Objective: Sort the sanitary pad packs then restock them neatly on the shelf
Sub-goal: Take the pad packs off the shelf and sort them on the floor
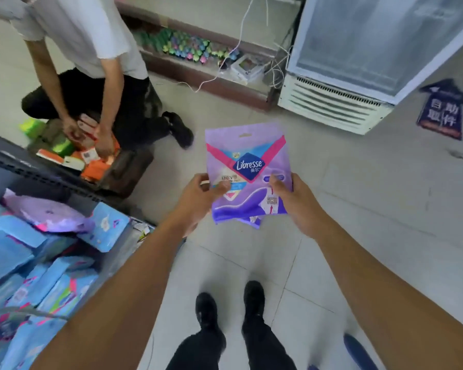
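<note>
A purple Libresse pad pack (247,156) with a pink V band is held upright over the tiled floor, front facing me. My left hand (198,198) pinches its lower left edge, thumb on the front. My right hand (294,201) pinches its lower right edge the same way. A second purple pack edge shows just behind its bottom. At the lower left, the shelf (72,182) holds a loose heap of blue pad packs (38,268) with one purple pack (46,212) lying on top.
Another person (91,62) crouches at the upper left, handling orange and green packs (91,156) on the floor. A white cooler (358,62) stands at the upper right, with a low shelf of small goods (193,46) beside it. My feet (230,305) stand on open tile.
</note>
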The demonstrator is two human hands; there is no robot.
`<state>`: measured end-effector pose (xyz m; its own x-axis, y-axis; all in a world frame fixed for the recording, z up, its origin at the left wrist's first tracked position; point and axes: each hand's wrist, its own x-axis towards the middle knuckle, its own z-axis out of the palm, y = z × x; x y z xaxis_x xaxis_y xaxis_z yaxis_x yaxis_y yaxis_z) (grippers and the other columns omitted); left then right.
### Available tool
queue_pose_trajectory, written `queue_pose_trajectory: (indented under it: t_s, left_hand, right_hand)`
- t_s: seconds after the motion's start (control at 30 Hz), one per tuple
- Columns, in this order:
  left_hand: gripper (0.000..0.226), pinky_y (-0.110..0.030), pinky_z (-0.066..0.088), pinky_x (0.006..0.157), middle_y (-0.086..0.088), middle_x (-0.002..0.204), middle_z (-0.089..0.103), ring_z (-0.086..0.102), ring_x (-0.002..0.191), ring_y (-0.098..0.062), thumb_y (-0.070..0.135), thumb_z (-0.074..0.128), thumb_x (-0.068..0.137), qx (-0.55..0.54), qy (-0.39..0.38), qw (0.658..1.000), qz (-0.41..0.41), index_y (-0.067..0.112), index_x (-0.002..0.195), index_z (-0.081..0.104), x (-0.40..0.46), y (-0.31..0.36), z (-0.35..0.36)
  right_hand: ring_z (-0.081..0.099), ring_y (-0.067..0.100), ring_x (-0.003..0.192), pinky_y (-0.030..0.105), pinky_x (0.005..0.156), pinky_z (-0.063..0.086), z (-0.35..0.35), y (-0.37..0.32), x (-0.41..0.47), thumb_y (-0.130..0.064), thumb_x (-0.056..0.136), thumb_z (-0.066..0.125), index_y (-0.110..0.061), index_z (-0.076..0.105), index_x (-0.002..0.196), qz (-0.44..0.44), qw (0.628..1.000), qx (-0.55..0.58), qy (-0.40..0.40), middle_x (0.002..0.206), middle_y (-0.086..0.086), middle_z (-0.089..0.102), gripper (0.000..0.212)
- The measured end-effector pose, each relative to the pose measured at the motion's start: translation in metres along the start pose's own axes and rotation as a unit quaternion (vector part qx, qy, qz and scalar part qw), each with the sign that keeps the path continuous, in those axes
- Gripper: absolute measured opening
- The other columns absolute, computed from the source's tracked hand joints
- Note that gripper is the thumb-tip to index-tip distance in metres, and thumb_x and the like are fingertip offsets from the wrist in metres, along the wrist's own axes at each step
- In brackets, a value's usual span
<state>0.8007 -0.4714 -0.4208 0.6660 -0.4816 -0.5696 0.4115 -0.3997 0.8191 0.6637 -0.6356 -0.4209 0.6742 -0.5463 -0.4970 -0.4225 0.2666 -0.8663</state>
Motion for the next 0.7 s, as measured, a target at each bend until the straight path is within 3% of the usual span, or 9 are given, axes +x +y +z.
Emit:
queue_pose_trajectory:
  t_s: [0.1, 0.2, 0.33, 0.47, 0.6, 0.7]
  left_hand:
    - [0.045, -0.034, 0.058, 0.077, -0.003, 0.11, 0.071, 0.071, 0.093, -0.018, 0.03, 0.074, 0.085, 0.043, -0.012, 0.999, -0.003, 0.013, 0.121, 0.055, 0.038, 0.009, 0.03]
    - [0.046, -0.041, 0.057, 0.089, -0.001, 0.107, 0.072, 0.07, 0.094, -0.018, 0.037, 0.077, 0.08, 0.087, -0.045, 0.995, -0.004, 0.015, 0.116, 0.06, 0.07, 0.019, 0.055]
    - [0.047, -0.033, 0.059, 0.079, 0.003, 0.108, 0.068, 0.07, 0.093, -0.016, 0.034, 0.075, 0.082, 0.094, -0.091, 0.991, -0.026, 0.019, 0.12, 0.05, 0.118, 0.022, 0.085]
    - [0.045, -0.033, 0.058, 0.081, 0.005, 0.111, 0.065, 0.067, 0.096, -0.013, 0.024, 0.074, 0.085, 0.11, -0.119, 0.985, -0.05, 0.021, 0.119, 0.046, 0.172, 0.003, 0.111]
    - [0.04, -0.021, 0.053, 0.068, 0.01, 0.105, 0.063, 0.063, 0.092, -0.007, 0.022, 0.074, 0.086, 0.189, -0.132, 0.972, -0.048, 0.025, 0.116, 0.048, 0.235, -0.052, 0.141]
    - [0.039, -0.025, 0.054, 0.077, 0.005, 0.105, 0.066, 0.065, 0.092, -0.014, 0.022, 0.075, 0.084, 0.25, -0.125, 0.959, -0.038, 0.023, 0.115, 0.052, 0.287, -0.117, 0.172]
  right_hand:
    - [0.073, 0.014, 0.083, 0.028, 0.069, 0.056, -0.026, 0.008, 0.018, -0.032, 0.095, 0.06, -0.026, 0.061, 0.097, 0.035, 0.998, 0.028, 0.041, 0.096, 0.0, 0.074, 0.006]
    - [0.071, 0.012, 0.085, 0.022, 0.064, 0.055, -0.047, 0.015, 0.035, -0.034, 0.094, 0.061, -0.021, 0.057, 0.109, 0.06, 0.993, 0.027, 0.098, 0.103, -0.001, 0.07, 0.021]
    - [0.068, 0.013, 0.09, 0.021, 0.061, 0.055, -0.063, 0.029, 0.068, -0.038, 0.089, 0.067, -0.019, 0.044, 0.12, 0.095, 0.976, 0.044, 0.192, 0.109, -0.001, 0.063, 0.043]
    - [0.068, 0.011, 0.089, 0.023, 0.064, 0.056, -0.078, 0.06, 0.114, -0.038, 0.089, 0.066, -0.019, 0.045, 0.117, 0.128, 0.966, 0.045, 0.222, 0.109, -0.001, 0.063, 0.039]
    - [0.069, 0.011, 0.088, 0.023, 0.066, 0.057, -0.098, 0.126, 0.169, -0.039, 0.09, 0.065, -0.02, 0.048, 0.117, 0.152, 0.959, -0.003, 0.238, 0.112, -0.002, 0.063, 0.037]
    - [0.067, 0.013, 0.092, 0.021, 0.066, 0.054, -0.116, 0.198, 0.211, -0.037, 0.091, 0.064, -0.02, 0.049, 0.119, 0.174, 0.951, -0.039, 0.251, 0.114, -0.002, 0.061, 0.036]
